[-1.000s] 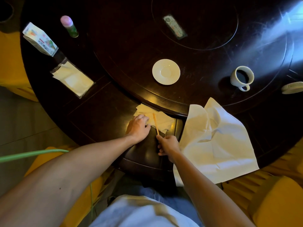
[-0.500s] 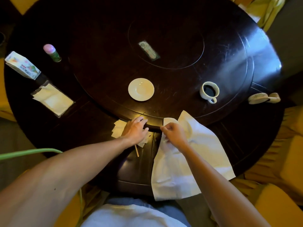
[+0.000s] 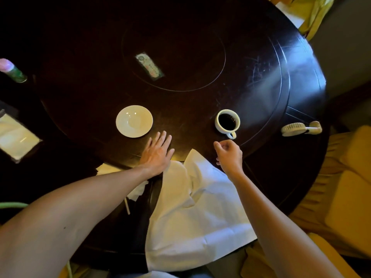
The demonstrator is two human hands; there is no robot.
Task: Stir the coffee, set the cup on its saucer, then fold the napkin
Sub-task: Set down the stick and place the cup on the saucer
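Cup point(image 3: 227, 120) of dark coffee stands on the bare dark surface point(image 3: 200, 81), its handle turned toward the person, which suits a pick-up by the right hand point(image 3: 228, 155) hovering just short of that handle. That hand's grip is loosely curled, thumb and forefinger apart and holding nothing, shaped as if to pinch the handle. To the left of the cup, well apart from it, sits the empty saucer point(image 3: 134, 121), so the cup has yet to be set on it. The left hand point(image 3: 158, 152) lies between cup and saucer but nearer the saucer, fingers spread flat and empty, probably to steady the saucer. Nearer the person than the cup, the white napkin point(image 3: 197, 213) lies rumpled and unfolded, draping over the edge. A thin stirring stick point(image 3: 127, 207) rests beside the napkin, on the side away from the cup, so stirring looks finished
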